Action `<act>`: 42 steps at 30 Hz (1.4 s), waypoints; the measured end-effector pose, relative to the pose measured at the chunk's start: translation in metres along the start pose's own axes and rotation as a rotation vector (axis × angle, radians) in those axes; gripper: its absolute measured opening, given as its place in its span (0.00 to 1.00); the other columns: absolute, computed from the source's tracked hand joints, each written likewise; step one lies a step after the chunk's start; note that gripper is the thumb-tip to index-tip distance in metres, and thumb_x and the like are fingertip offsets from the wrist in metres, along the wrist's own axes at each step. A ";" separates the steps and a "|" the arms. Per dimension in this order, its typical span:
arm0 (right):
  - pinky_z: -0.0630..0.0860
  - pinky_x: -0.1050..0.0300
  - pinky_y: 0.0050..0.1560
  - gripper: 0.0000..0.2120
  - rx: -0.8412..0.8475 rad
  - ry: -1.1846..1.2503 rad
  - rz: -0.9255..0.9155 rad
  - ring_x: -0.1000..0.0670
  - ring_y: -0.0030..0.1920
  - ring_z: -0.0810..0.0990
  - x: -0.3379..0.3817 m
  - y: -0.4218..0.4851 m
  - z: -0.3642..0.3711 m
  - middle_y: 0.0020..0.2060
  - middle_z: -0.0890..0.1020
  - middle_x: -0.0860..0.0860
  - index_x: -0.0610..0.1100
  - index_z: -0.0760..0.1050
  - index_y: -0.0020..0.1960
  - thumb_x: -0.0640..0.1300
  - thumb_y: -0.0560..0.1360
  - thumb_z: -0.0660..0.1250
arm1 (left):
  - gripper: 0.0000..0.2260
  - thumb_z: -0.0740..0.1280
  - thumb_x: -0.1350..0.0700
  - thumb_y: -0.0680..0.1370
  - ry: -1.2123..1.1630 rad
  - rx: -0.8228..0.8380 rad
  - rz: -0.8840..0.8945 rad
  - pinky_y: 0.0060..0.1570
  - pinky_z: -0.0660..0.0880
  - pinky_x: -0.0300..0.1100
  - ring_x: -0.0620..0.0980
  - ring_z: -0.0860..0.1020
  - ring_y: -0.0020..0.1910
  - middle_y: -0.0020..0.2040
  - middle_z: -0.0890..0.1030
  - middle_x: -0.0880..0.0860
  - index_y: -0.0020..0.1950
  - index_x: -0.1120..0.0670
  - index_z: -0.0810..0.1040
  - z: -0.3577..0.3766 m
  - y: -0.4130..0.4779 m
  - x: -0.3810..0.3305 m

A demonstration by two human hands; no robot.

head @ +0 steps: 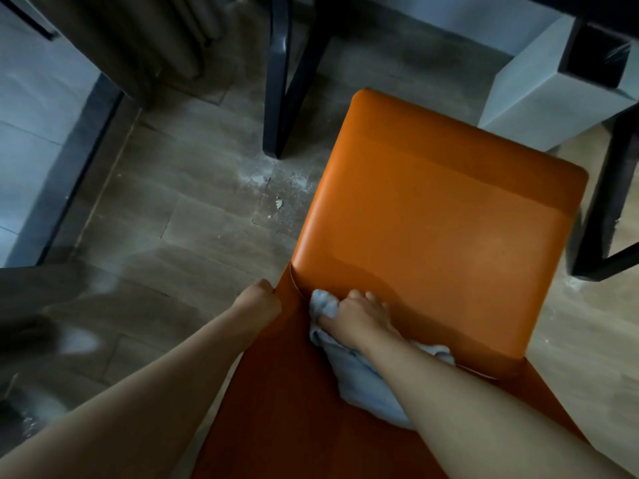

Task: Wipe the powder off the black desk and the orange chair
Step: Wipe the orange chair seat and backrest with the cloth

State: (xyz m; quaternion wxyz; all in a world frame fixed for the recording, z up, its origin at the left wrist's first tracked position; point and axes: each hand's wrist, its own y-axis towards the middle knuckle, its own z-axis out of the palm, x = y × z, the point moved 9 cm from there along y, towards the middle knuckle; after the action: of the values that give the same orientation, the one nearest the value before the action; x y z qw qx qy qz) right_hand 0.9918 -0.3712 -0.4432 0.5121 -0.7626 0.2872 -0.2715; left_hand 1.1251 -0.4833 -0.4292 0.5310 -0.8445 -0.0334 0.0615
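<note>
Orange chair: centre of view.
Right hand: we find it clutching a pale blue cloth, pressed on the seat's near edge.
Left hand: gripping chair's left edge.
Powder: on floor, left of chair.

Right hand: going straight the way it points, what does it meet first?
Right hand, cloth in its grip, likely meets the left edge of the orange chair first; the left hand holding that edge sits just beside the line.

Head view, steeply down, close above chair
</note>
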 end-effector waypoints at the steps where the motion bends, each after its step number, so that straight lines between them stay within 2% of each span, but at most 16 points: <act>1: 0.65 0.45 0.65 0.19 -0.018 0.092 -0.034 0.40 0.66 0.69 0.013 0.001 -0.002 0.64 0.72 0.45 0.47 0.72 0.62 0.56 0.77 0.54 | 0.12 0.60 0.64 0.78 0.006 0.006 0.000 0.49 0.72 0.44 0.60 0.76 0.59 0.59 0.76 0.63 0.61 0.65 0.72 0.001 0.000 0.000; 3: 0.71 0.48 0.56 0.15 -0.110 0.133 -0.093 0.39 0.59 0.76 0.028 0.002 -0.008 0.59 0.77 0.42 0.47 0.68 0.60 0.52 0.77 0.58 | 0.08 0.62 0.64 0.76 -0.032 0.011 0.011 0.44 0.70 0.43 0.60 0.77 0.56 0.57 0.77 0.63 0.54 0.63 0.73 0.003 0.008 0.002; 5: 0.71 0.48 0.50 0.12 -0.175 0.137 -0.103 0.38 0.56 0.77 0.026 0.002 -0.009 0.56 0.78 0.42 0.48 0.64 0.59 0.52 0.78 0.57 | 0.03 0.62 0.65 0.75 -0.050 0.017 0.017 0.41 0.69 0.41 0.59 0.78 0.52 0.55 0.78 0.62 0.47 0.60 0.70 0.004 0.009 0.002; 8: 0.69 0.52 0.47 0.10 -0.171 0.170 -0.043 0.40 0.54 0.77 0.008 0.002 -0.008 0.53 0.79 0.44 0.50 0.67 0.49 0.52 0.81 0.50 | 0.06 0.60 0.66 0.76 -0.102 0.041 0.010 0.42 0.71 0.43 0.60 0.78 0.54 0.57 0.78 0.62 0.52 0.62 0.73 0.007 0.008 0.004; 13: 0.71 0.51 0.54 0.15 -0.193 0.291 -0.023 0.40 0.57 0.77 0.044 0.026 -0.009 0.54 0.79 0.44 0.48 0.76 0.52 0.52 0.79 0.53 | 0.07 0.62 0.61 0.77 -0.148 0.023 0.044 0.44 0.67 0.41 0.60 0.77 0.56 0.55 0.78 0.63 0.53 0.63 0.74 0.006 0.009 0.004; 17: 0.69 0.50 0.58 0.16 -0.331 0.259 -0.030 0.39 0.60 0.74 0.062 0.039 -0.019 0.58 0.75 0.43 0.49 0.76 0.57 0.53 0.79 0.54 | 0.05 0.61 0.62 0.77 -0.151 -0.004 0.062 0.48 0.70 0.43 0.61 0.76 0.57 0.57 0.78 0.64 0.43 0.62 0.73 0.002 0.011 0.004; 19: 0.68 0.50 0.57 0.16 -0.370 0.190 -0.071 0.38 0.60 0.73 0.063 0.041 -0.019 0.57 0.74 0.42 0.49 0.75 0.58 0.54 0.80 0.54 | 0.08 0.61 0.63 0.77 -0.174 -0.018 0.055 0.52 0.71 0.44 0.60 0.75 0.59 0.58 0.77 0.63 0.54 0.64 0.74 0.002 0.012 0.004; 21: 0.67 0.49 0.55 0.14 -0.362 0.059 -0.174 0.39 0.59 0.73 0.067 0.037 -0.016 0.56 0.73 0.43 0.50 0.74 0.56 0.53 0.80 0.54 | 0.11 0.62 0.63 0.77 -0.182 -0.030 0.054 0.54 0.71 0.45 0.60 0.75 0.59 0.59 0.77 0.63 0.59 0.64 0.73 0.002 0.011 0.004; 24: 0.66 0.49 0.55 0.11 -0.339 -0.158 -0.325 0.42 0.60 0.71 0.062 0.024 -0.009 0.55 0.72 0.45 0.50 0.72 0.56 0.50 0.80 0.54 | 0.12 0.63 0.62 0.76 -0.194 -0.015 0.038 0.52 0.73 0.46 0.59 0.76 0.56 0.57 0.77 0.62 0.59 0.62 0.73 0.003 0.008 0.006; 28: 0.64 0.48 0.59 0.14 -0.201 -0.466 -0.302 0.44 0.64 0.67 0.021 0.015 0.016 0.59 0.69 0.47 0.51 0.69 0.64 0.50 0.80 0.55 | 0.12 0.61 0.65 0.75 -0.211 0.037 0.018 0.41 0.70 0.43 0.56 0.76 0.47 0.44 0.76 0.57 0.58 0.60 0.73 0.007 0.008 0.008; 31: 0.65 0.48 0.58 0.15 -0.181 -0.595 -0.268 0.44 0.64 0.68 0.008 0.014 0.014 0.60 0.70 0.47 0.50 0.71 0.64 0.49 0.80 0.56 | 0.12 0.61 0.66 0.75 -0.204 0.025 0.026 0.43 0.70 0.43 0.59 0.77 0.52 0.49 0.78 0.60 0.58 0.61 0.73 0.005 0.009 0.007; 34: 0.68 0.49 0.53 0.11 -0.299 -0.476 -0.297 0.44 0.57 0.73 0.022 0.011 0.008 0.54 0.75 0.47 0.53 0.77 0.58 0.50 0.77 0.61 | 0.10 0.62 0.67 0.74 -0.191 0.020 0.024 0.42 0.69 0.43 0.58 0.77 0.49 0.45 0.75 0.58 0.54 0.60 0.73 0.005 0.012 0.007; 36: 0.71 0.54 0.39 0.02 -0.499 -0.430 -0.345 0.47 0.41 0.79 0.035 0.006 -0.001 0.38 0.77 0.50 0.54 0.81 0.41 0.49 0.69 0.70 | 0.08 0.62 0.67 0.74 -0.185 0.010 0.025 0.42 0.70 0.43 0.58 0.76 0.47 0.46 0.77 0.60 0.52 0.60 0.73 0.004 0.013 0.006; 38: 0.68 0.58 0.31 0.03 -0.542 -0.498 -0.367 0.50 0.30 0.77 0.038 0.012 0.004 0.29 0.74 0.52 0.55 0.79 0.31 0.50 0.62 0.72 | 0.09 0.63 0.66 0.75 -0.150 -0.010 0.028 0.45 0.72 0.45 0.59 0.77 0.51 0.52 0.78 0.62 0.55 0.61 0.74 0.003 0.014 0.005; 40: 0.68 0.59 0.31 0.05 -0.539 -0.633 -0.408 0.50 0.29 0.75 0.037 0.016 0.015 0.28 0.74 0.52 0.54 0.78 0.29 0.50 0.61 0.73 | 0.11 0.63 0.64 0.76 -0.103 -0.019 0.029 0.50 0.74 0.46 0.60 0.77 0.55 0.55 0.78 0.61 0.58 0.62 0.74 0.003 0.013 0.003; 42: 0.67 0.58 0.31 0.05 -0.530 -0.729 -0.463 0.49 0.29 0.74 0.038 0.017 0.017 0.28 0.74 0.52 0.53 0.77 0.28 0.47 0.62 0.70 | 0.09 0.63 0.61 0.77 -0.033 -0.013 0.051 0.49 0.74 0.47 0.60 0.78 0.54 0.55 0.79 0.61 0.55 0.62 0.74 0.003 0.014 0.000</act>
State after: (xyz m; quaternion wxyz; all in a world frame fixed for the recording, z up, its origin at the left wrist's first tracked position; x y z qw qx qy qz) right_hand 1.0275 -0.3929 -0.4605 0.2944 -0.9552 -0.0279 -0.0120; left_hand 1.1246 -0.4863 -0.4430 0.5232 -0.8473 -0.0209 0.0887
